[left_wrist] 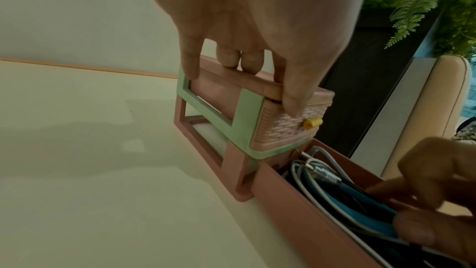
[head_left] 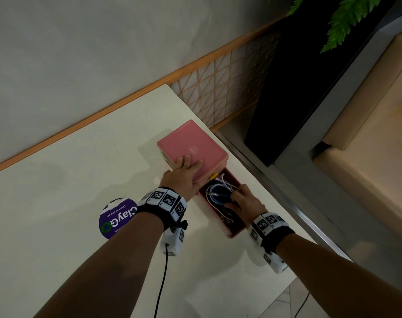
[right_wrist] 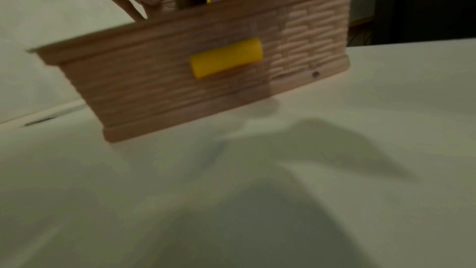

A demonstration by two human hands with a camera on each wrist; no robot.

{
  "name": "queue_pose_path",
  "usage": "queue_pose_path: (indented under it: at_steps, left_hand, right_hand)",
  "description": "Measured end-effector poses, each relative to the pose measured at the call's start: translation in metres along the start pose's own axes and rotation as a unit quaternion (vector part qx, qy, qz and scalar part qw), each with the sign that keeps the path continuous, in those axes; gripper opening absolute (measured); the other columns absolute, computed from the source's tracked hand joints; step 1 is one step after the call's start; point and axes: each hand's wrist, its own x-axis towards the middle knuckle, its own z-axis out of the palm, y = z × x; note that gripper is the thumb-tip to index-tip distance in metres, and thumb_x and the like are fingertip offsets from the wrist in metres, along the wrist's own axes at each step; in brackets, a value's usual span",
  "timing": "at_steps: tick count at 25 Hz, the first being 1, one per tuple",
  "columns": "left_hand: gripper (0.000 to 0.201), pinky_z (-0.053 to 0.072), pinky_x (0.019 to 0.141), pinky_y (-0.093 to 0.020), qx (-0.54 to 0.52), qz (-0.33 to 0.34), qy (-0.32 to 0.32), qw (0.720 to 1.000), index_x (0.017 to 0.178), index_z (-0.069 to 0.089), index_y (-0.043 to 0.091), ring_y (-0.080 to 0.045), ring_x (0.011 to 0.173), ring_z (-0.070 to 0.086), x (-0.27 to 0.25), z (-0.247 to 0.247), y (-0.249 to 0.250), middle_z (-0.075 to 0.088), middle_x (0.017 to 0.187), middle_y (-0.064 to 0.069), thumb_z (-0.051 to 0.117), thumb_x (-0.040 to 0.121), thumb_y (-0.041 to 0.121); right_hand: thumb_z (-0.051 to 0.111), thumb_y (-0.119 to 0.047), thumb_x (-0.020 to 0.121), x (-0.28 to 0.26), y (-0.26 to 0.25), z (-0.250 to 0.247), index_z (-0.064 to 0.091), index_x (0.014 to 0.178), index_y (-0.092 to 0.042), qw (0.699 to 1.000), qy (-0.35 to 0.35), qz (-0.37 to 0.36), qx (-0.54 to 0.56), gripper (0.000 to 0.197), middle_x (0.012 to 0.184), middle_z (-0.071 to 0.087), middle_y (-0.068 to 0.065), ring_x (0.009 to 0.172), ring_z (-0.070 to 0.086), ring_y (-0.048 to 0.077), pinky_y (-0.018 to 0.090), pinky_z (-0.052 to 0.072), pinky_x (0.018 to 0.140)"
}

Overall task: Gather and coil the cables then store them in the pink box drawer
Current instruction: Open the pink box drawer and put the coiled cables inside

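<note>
A pink box (head_left: pixel 192 148) stands near the right edge of the white table (head_left: pixel 80 191). My left hand (head_left: pixel 186 172) clasps its near corner, with fingers across the lid (left_wrist: pixel 231 72) and the thumb down the upper drawer's woven front. The lower drawer (head_left: pixel 235 230) is pulled out toward me and holds coiled white, blue and black cables (head_left: pixel 215 195). My right hand (head_left: pixel 239 199) reaches into it, fingers curled on the cables (left_wrist: pixel 342 193). The right wrist view, blurred, shows the drawer's front (right_wrist: pixel 154 80) with its yellow handle (right_wrist: pixel 226 57).
A round purple ClayGo sign (head_left: pixel 117 218) lies on the table left of my left wrist. The table's right edge runs just past the drawer, with a metal rail (head_left: pixel 310 212) and a beige sofa (head_left: pixel 367 145) beyond. A wall borders the far side.
</note>
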Motion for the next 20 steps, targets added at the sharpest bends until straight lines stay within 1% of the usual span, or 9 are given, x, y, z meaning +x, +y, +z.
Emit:
queue_pose_path:
  at_steps: [3, 7, 9, 10, 11, 13, 14, 17, 20]
  left_hand:
    - [0.065, 0.023, 0.114, -0.049, -0.006, -0.001, 0.005, 1.000, 0.151, 0.010, 0.033, -0.025, 0.149, -0.004, 0.001, 0.001, 0.000, -0.003, 0.162, -0.005, 0.043, 0.096, 0.043]
    - [0.063, 0.024, 0.113, -0.049, -0.006, 0.001, 0.012, 1.000, 0.151, 0.012, 0.033, -0.025, 0.149, -0.002, 0.001, 0.001, 0.000, 0.000, 0.162, -0.005, 0.041, 0.096, 0.046]
    - [0.062, 0.022, 0.114, -0.048, -0.002, 0.006, 0.014, 1.000, 0.151, 0.012, 0.032, -0.026, 0.149, -0.001, 0.001, 0.001, -0.001, 0.001, 0.162, -0.006, 0.039, 0.096, 0.047]
    - [0.062, 0.020, 0.115, -0.048, 0.000, 0.007, 0.015, 1.000, 0.151, 0.012, 0.032, -0.026, 0.149, -0.001, 0.001, 0.001, -0.001, 0.001, 0.162, -0.006, 0.039, 0.097, 0.046]
    - [0.062, 0.018, 0.115, -0.047, 0.001, 0.007, 0.014, 1.000, 0.151, 0.012, 0.031, -0.026, 0.149, -0.002, 0.000, 0.000, -0.001, 0.001, 0.162, -0.007, 0.039, 0.097, 0.046]
    - [0.062, 0.016, 0.116, -0.047, 0.003, 0.007, 0.009, 1.000, 0.151, 0.011, 0.031, -0.026, 0.149, -0.002, 0.000, 0.000, 0.000, 0.000, 0.162, -0.007, 0.039, 0.097, 0.045]
    - [0.063, 0.016, 0.116, -0.048, 0.006, 0.006, 0.008, 1.000, 0.151, 0.011, 0.031, -0.026, 0.149, -0.002, 0.000, -0.001, 0.000, 0.000, 0.162, -0.006, 0.039, 0.097, 0.045]
    - [0.062, 0.017, 0.116, -0.047, 0.013, 0.008, 0.013, 1.000, 0.151, 0.011, 0.030, -0.027, 0.149, -0.001, 0.001, 0.000, 0.000, 0.002, 0.162, -0.007, 0.038, 0.097, 0.046]
    - [0.062, 0.014, 0.117, -0.046, 0.024, 0.007, 0.012, 1.000, 0.151, 0.011, 0.029, -0.029, 0.149, -0.001, 0.002, 0.001, 0.000, 0.003, 0.162, -0.009, 0.035, 0.097, 0.048]
  right_hand:
    - [0.076, -0.011, 0.071, 0.005, 0.000, 0.003, 0.064, 0.081, -0.001, 1.000, 0.005, -0.010, -0.006, 0.019, 0.089, 0.066, 0.021, 0.067, 0.067, 0.034, 0.034, 0.057, 0.058]
    - [0.076, -0.007, 0.070, 0.023, -0.009, 0.023, 0.067, 0.100, 0.001, 0.998, -0.042, -0.025, -0.027, 0.032, 0.099, 0.067, 0.022, 0.078, 0.070, 0.034, 0.038, 0.061, 0.067]
    - [0.060, -0.014, 0.082, 0.027, -0.012, 0.027, 0.063, 0.110, 0.001, 0.997, -0.064, -0.014, -0.039, 0.032, 0.107, 0.066, 0.021, 0.083, 0.069, 0.035, 0.041, 0.060, 0.066]
    - [0.046, -0.027, 0.087, 0.028, -0.014, 0.024, 0.059, 0.117, 0.000, 0.995, -0.089, 0.001, -0.037, 0.041, 0.115, 0.063, 0.020, 0.091, 0.067, 0.037, 0.043, 0.060, 0.071]
    - [0.031, -0.044, 0.089, 0.028, -0.015, 0.022, 0.052, 0.126, -0.003, 0.993, -0.111, 0.024, -0.043, 0.059, 0.126, 0.056, 0.017, 0.104, 0.061, 0.036, 0.045, 0.056, 0.083]
    - [0.003, -0.072, 0.077, 0.029, -0.013, 0.019, 0.032, 0.140, -0.011, 0.984, -0.154, 0.046, -0.077, 0.093, 0.146, 0.036, 0.011, 0.129, 0.042, 0.031, 0.045, 0.042, 0.105]
    - [-0.003, -0.072, 0.073, 0.030, -0.012, 0.018, 0.025, 0.144, -0.014, 0.981, -0.166, 0.048, -0.090, 0.096, 0.151, 0.026, 0.009, 0.136, 0.033, 0.029, 0.044, 0.036, 0.109]
    - [0.012, -0.060, 0.087, 0.037, -0.011, 0.019, 0.012, 0.147, -0.018, 0.973, -0.187, 0.042, -0.127, 0.072, 0.158, 0.005, 0.003, 0.144, 0.013, 0.025, 0.043, 0.025, 0.116]
    - [0.022, -0.052, 0.094, 0.042, -0.010, 0.018, 0.005, 0.147, -0.020, 0.966, -0.207, 0.035, -0.152, 0.065, 0.159, 0.003, -0.001, 0.145, 0.010, 0.024, 0.043, 0.022, 0.115]
